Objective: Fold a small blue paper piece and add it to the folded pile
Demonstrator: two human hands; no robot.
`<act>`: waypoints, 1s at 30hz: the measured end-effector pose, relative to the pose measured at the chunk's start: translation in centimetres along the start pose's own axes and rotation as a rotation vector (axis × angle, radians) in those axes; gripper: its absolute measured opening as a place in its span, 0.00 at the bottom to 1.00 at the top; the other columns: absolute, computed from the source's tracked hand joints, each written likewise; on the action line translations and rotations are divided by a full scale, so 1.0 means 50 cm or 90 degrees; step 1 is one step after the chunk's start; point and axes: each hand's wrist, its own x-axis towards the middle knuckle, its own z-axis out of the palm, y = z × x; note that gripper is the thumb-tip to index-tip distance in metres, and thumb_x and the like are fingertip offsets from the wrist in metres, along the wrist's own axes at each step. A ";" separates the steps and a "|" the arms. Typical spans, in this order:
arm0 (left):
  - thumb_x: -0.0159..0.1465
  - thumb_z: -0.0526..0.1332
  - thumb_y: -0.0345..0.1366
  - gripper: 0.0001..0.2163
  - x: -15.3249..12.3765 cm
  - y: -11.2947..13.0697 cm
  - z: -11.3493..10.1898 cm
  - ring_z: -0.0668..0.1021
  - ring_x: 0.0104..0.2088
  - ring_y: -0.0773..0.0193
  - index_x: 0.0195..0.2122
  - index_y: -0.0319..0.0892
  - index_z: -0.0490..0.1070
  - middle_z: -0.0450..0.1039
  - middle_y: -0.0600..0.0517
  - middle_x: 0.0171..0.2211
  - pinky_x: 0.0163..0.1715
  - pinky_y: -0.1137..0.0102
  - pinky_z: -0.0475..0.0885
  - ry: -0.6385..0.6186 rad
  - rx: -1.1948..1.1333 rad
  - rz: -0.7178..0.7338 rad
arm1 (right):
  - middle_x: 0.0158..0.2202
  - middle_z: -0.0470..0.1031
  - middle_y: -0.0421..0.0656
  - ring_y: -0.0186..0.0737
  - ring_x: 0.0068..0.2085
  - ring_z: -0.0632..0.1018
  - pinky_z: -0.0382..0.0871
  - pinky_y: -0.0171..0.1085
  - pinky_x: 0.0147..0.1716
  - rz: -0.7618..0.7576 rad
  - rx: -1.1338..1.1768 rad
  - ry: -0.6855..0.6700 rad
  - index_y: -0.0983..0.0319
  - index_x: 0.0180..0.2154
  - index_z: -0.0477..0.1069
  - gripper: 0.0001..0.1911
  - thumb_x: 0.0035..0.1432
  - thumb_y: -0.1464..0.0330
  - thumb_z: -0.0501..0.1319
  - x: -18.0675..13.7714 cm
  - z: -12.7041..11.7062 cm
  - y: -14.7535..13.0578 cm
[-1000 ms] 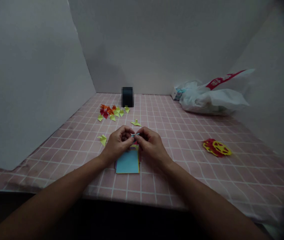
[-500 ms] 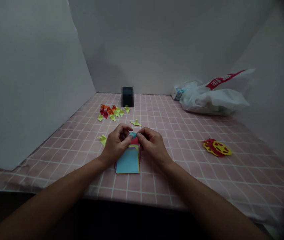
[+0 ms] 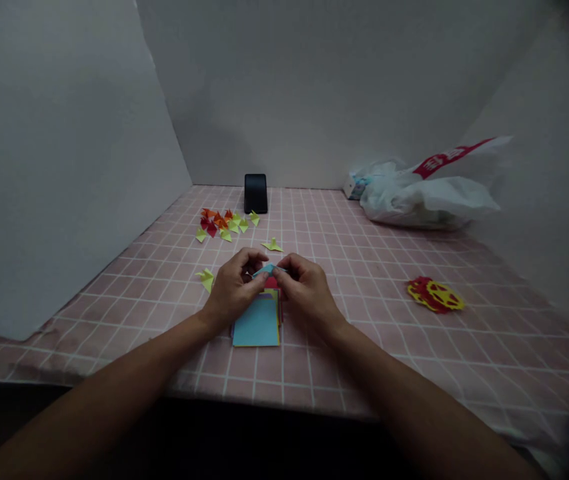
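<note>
Between the fingertips of my left hand [image 3: 237,280] and my right hand [image 3: 307,283] is a small folded blue origami paper [image 3: 269,269]. Both hands pinch it, one at each side, just above the table. Under and in front of them lies a stack of square coloured paper with a light blue sheet [image 3: 256,322] on top; red, yellow and purple edges show beneath. A yellow origami crane [image 3: 206,279] rests left of my left hand. Beyond my fingers stands another yellow folded crane [image 3: 273,245].
Several small red, orange and yellow paper cranes [image 3: 221,225] cluster at the back left. Behind them a black phone [image 3: 255,193] stands upright. A white plastic bag [image 3: 424,200] lies at the back right, with red and yellow cut-out pieces [image 3: 435,295] nearer on the right.
The blue paper now shows wider between my fingers, with points reaching out to both sides. My hands have barely shifted.
</note>
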 end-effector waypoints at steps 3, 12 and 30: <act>0.60 0.63 0.30 0.09 0.001 -0.001 0.001 0.73 0.31 0.68 0.42 0.42 0.71 0.69 0.53 0.33 0.30 0.74 0.71 0.009 -0.004 0.002 | 0.25 0.68 0.38 0.34 0.27 0.69 0.62 0.34 0.26 -0.004 0.008 0.001 0.61 0.27 0.68 0.06 0.56 0.67 0.59 -0.001 0.001 -0.002; 0.61 0.63 0.32 0.07 -0.001 0.002 0.004 0.73 0.27 0.70 0.41 0.40 0.74 0.71 0.53 0.29 0.25 0.76 0.72 -0.057 -0.010 -0.056 | 0.26 0.69 0.39 0.35 0.28 0.70 0.64 0.35 0.28 -0.032 0.027 0.001 0.60 0.30 0.68 0.03 0.55 0.68 0.60 0.001 0.002 0.000; 0.62 0.63 0.43 0.10 0.003 0.019 0.002 0.73 0.23 0.73 0.36 0.39 0.73 0.71 0.54 0.31 0.20 0.78 0.73 -0.048 -0.113 -0.168 | 0.27 0.66 0.37 0.34 0.29 0.68 0.62 0.35 0.28 -0.047 0.052 -0.020 0.60 0.30 0.66 0.06 0.55 0.66 0.61 0.003 0.002 0.000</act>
